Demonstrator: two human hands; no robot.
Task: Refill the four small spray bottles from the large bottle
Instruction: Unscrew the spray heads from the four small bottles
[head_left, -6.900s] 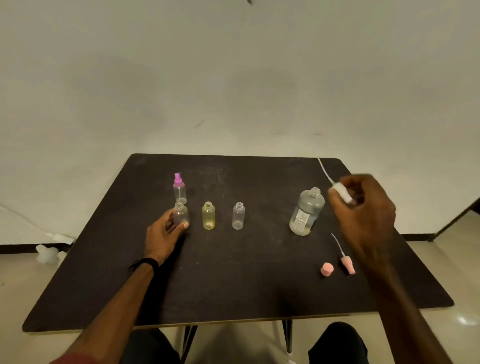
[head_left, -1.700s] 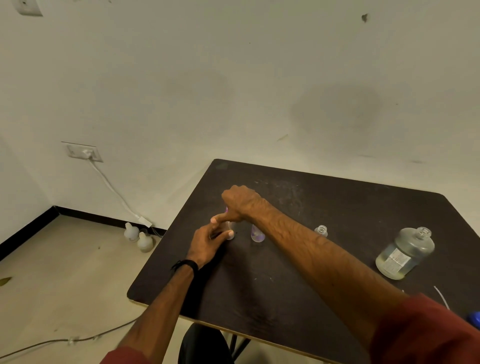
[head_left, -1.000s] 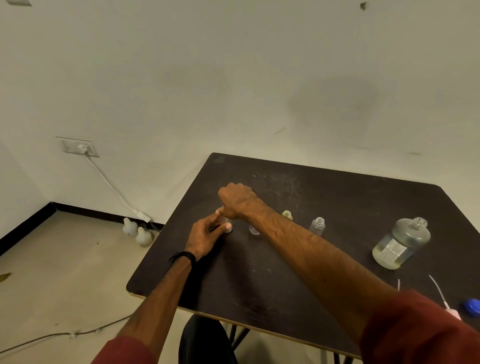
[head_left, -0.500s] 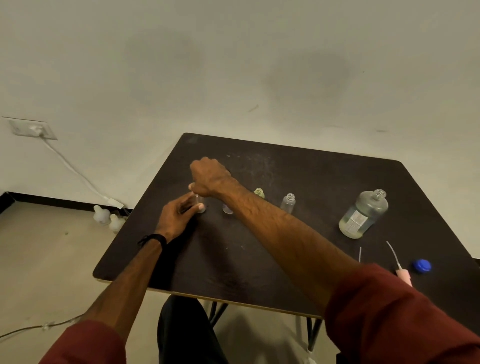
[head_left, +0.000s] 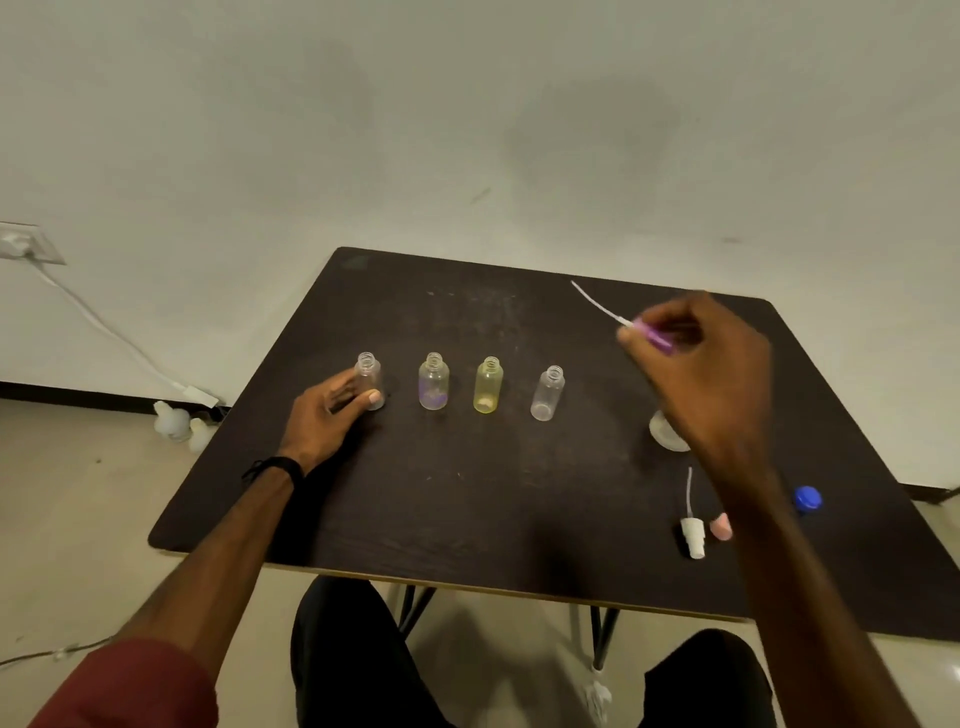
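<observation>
Leftmost bottle (head_left: 370, 380) apparently held by left fingers (head_left: 347, 391)

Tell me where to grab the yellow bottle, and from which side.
Grip the yellow bottle round its straight body, below the narrow threaded neck, coming from the near side. It stands upright and uncapped, with the purple-tinted bottle and clear bottle flanking it, so sideways room looks tight.

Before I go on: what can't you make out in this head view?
- Large clear bottle: mostly hidden behind the right hand; liquid level unreadable.
- Purple spray cap: motion-blurred, partly inside that hand's fingers.
- Pink cap: partly hidden by the right forearm.
</observation>
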